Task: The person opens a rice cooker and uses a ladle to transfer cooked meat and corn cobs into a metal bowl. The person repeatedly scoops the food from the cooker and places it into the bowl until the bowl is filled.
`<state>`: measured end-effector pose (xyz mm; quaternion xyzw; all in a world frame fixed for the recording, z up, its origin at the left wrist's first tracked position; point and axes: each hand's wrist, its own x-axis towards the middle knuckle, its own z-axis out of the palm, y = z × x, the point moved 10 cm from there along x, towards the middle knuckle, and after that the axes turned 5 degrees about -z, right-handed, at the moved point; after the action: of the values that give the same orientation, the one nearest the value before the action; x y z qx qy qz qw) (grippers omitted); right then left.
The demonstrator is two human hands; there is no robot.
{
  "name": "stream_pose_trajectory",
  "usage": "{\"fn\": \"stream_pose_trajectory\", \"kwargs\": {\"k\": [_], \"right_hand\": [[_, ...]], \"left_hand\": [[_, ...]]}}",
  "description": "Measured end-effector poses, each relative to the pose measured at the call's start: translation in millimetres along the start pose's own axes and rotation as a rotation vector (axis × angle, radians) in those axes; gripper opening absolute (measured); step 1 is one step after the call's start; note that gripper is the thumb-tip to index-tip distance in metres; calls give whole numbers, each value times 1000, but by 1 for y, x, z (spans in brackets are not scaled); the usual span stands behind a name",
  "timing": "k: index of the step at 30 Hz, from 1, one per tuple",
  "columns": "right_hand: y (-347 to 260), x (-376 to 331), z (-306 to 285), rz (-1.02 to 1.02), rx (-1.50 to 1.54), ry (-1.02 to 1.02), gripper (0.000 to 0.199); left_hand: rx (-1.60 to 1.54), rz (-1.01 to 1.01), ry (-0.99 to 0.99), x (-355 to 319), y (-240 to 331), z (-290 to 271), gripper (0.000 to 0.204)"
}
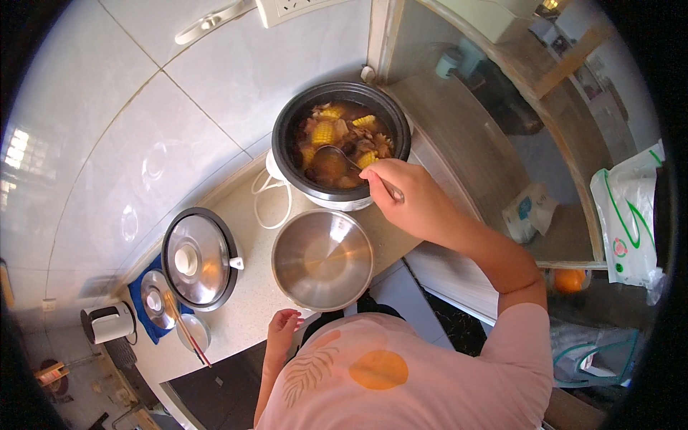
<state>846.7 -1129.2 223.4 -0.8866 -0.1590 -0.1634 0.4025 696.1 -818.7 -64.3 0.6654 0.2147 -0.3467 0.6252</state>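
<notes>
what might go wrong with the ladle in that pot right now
The ladle is down in the soup, so a careless lift might splash the right hand holding it. The steel bowl sits near the front edge of the counter, and the left hand doesn't appear to grip it, so a bump could tip it.

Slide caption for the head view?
Right hand holding a metal ladle in a pot of soup with corn, steel bowl nearer the body.
</notes>
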Motion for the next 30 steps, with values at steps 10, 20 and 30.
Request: {"fn": "stream_pose_trajectory", "kwargs": {"k": [10, 20, 30], "right_hand": [[89, -5, -17, 631, 537, 141, 22], [87, -2, -41, 633, 427, 152, 21], [75, 0, -57, 577, 380, 157, 22]], "left_hand": [[-160, -76, -23, -7, 16, 20, 26], [-343, -109, -10, 9, 12, 28, 24], [-304, -59, 18, 9, 12, 25, 22]]}}
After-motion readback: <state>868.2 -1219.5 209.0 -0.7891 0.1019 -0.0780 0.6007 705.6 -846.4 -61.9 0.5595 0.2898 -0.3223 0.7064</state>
